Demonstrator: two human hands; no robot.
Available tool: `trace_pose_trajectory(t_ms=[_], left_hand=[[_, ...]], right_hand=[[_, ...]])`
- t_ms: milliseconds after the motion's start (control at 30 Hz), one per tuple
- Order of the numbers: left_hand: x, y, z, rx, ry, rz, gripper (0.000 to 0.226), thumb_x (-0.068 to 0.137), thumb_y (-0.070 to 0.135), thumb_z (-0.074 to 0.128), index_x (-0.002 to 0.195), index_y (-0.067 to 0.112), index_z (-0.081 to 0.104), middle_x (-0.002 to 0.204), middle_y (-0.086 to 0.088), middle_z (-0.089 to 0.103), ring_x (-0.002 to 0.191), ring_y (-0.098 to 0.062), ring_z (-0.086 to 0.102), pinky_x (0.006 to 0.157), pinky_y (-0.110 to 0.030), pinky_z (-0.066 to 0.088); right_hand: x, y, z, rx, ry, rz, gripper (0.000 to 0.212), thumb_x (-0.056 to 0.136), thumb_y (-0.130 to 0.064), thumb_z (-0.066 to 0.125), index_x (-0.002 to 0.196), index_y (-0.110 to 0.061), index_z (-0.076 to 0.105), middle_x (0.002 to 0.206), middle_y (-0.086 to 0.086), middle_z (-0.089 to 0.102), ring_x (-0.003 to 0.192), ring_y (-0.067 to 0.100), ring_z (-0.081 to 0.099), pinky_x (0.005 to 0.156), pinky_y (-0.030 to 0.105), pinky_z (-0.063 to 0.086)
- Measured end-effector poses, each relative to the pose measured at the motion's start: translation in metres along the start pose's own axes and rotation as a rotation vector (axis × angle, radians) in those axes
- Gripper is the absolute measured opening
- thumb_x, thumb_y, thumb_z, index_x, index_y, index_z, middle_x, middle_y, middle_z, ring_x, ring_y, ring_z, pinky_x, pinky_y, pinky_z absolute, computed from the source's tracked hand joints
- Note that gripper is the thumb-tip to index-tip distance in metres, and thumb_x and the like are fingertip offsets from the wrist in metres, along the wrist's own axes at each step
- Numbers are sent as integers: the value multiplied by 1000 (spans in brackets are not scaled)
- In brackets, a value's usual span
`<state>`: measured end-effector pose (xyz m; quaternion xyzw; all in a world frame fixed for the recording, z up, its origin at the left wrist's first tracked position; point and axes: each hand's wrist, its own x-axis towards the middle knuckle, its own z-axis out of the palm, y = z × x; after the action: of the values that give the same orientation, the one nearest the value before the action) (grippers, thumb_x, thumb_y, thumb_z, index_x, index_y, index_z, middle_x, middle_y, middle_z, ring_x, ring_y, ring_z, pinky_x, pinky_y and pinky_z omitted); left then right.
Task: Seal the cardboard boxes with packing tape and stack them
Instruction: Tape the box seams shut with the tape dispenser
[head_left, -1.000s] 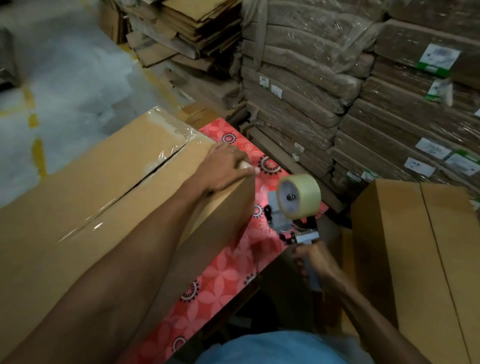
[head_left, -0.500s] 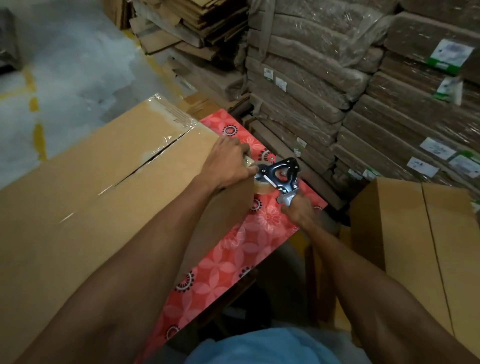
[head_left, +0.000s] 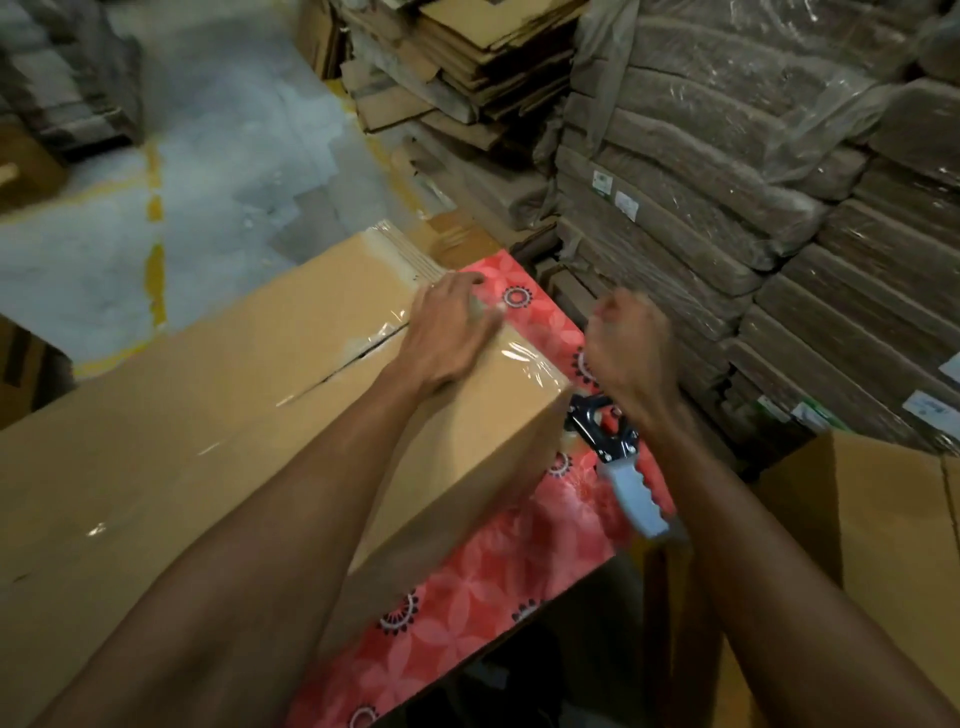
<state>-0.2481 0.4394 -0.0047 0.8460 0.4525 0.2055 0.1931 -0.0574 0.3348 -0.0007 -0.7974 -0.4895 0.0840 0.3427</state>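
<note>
Red-clothed bench (head_left: 519, 587) carries the closed cardboard box (head_left: 234, 441), long axis running near-left to far-right, clear tape (head_left: 530, 358) on its seam. Left hand (head_left: 452, 332) presses flat on its far end; right hand (head_left: 628, 343), curled on nothing, hangs over the tape dispenser (head_left: 618, 462) beside the box.

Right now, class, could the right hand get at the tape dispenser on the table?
Probably yes. The right hand hovers close above the tape dispenser, seemingly empty; the handle lies uncovered on the tablecloth beside the box, with nothing between them.
</note>
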Motion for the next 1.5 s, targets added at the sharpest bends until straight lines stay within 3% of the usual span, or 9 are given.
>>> trace_pose_trajectory(t_ms=[100,233,367,467,567,967,1200,1367,1500], left_hand=[[24,-50,-22,155,-21,-86,68,102,54,33,153,9,33,158,-15,35,147,-31,29,119,-50,22],[53,-95,-44,283,-105,-210,62,108,44,25,159,10,17,164,-13,24,152,-31,19,120,-54,17],[74,-123,-62,344,-200,-238,57,110,38,20,162,19,11,170,0,7,156,-26,6,122,-54,9],[89,-137,-67,377,-191,-222,55,110,38,21,162,23,15,169,4,12,155,-24,15,121,-53,16],[98,-144,-65,391,-160,-261,54,108,43,19,161,31,16,166,8,19,147,-25,29,115,-52,26],[92,-135,-62,397,-147,-268,56,106,46,14,161,33,11,166,11,17,148,-22,28,113,-53,25],[63,-84,-46,401,-315,-154,60,109,44,14,162,22,-4,170,6,-9,156,-24,-8,122,-57,-1],[15,-55,-23,263,-198,-108,55,109,44,10,162,30,4,169,14,-2,156,-12,-4,125,-47,-4],[16,-64,-25,334,-235,-95,59,107,53,8,161,34,-2,168,18,-7,156,-11,-5,124,-49,-4]], right_hand=[[32,-65,28,89,-177,-324,15,98,-18,55,100,-13,69,99,3,68,87,17,64,71,24,49],[64,-110,98,-42,-412,-552,29,91,-7,49,115,-4,65,118,20,68,112,36,62,93,41,49],[95,-133,154,-170,-431,-693,38,100,-21,37,128,-2,54,134,19,56,130,35,49,111,44,36],[116,-143,178,-298,-550,-671,63,103,-32,27,156,2,21,165,17,21,155,28,15,126,42,14],[124,-145,186,-311,-606,-652,73,100,-42,18,159,0,7,169,14,2,157,24,1,127,42,7],[44,-100,110,-378,-519,-514,68,105,-53,19,162,-18,7,170,-1,1,156,14,-3,127,42,6],[15,-93,92,-434,-483,-441,69,105,-54,17,162,-18,3,170,-1,0,156,14,-2,127,42,1],[18,-85,94,-506,-496,-506,83,91,-58,-6,161,-14,3,170,4,1,157,17,-1,127,43,5],[1,-76,75,-465,-510,-467,70,105,-53,10,161,-13,3,170,6,-2,157,18,-3,127,40,3]])
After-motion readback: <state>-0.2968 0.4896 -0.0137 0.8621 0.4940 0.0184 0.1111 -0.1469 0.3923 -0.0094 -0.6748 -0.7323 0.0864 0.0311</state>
